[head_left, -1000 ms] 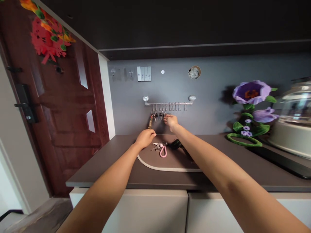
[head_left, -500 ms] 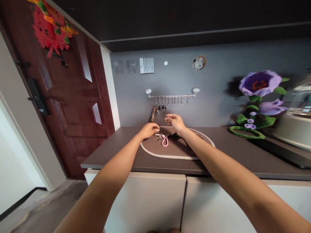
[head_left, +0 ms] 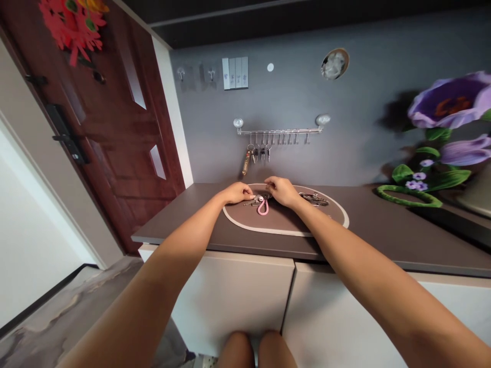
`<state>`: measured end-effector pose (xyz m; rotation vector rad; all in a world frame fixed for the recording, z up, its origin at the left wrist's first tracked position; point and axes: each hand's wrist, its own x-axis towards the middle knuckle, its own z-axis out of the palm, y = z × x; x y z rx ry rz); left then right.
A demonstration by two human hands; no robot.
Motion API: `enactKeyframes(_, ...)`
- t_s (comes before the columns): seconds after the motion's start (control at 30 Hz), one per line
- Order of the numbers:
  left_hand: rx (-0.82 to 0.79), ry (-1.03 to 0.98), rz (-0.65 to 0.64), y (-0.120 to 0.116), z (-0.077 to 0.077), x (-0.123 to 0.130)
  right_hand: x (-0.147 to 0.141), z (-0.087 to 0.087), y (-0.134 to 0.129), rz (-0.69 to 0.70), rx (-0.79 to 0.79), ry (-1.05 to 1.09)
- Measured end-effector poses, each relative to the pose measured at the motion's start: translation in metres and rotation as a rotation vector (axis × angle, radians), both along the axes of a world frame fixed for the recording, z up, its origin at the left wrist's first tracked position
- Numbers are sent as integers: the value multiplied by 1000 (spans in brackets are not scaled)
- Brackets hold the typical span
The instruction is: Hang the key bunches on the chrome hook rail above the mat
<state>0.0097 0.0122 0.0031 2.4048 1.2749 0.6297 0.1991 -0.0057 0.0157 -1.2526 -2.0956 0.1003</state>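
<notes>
A bunch of keys [head_left: 253, 201] with a pink loop strap [head_left: 263, 208] lies on the brown oval mat [head_left: 284, 231] with a pale rim. My left hand [head_left: 237, 192] is at the keys' left side, thumb and fingers pinched together on them. From the right, my right hand [head_left: 283, 191] reaches to the far side of the same bunch. Its fingers are curled downward, and the fingertips are partly hidden, so what they grip does not show. Beyond my right wrist, more dark and metal keys [head_left: 314, 199] rest on the mat.
On the wall above, a hook rail [head_left: 280, 131] carries several keys and a brown key fob [head_left: 246, 162] on its left hooks. A purple artificial flower [head_left: 452, 102] stands on the right of the counter [head_left: 383, 230]. A dark red door [head_left: 126, 153] is at left.
My right hand has come down from below the hook rail to the keys on the mat. My left hand has moved right onto the bunch. The view has tilted down.
</notes>
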Motion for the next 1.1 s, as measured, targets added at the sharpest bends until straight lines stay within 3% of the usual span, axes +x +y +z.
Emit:
enactKeyframes(0.3,52,-71,2,7,-2,-3,1,-1,5,19,-20,-258)
enactKeyframes(0.6,90,-315,126,5,2,1,0,0,6,44,21,-286)
enactKeyframes(0.87,-89,-687,139,7,5,6,-1,0,5,35,31,-307)
enactKeyframes(1.1,-227,-814,77,3,9,5,-4,2,2,43,25,-312)
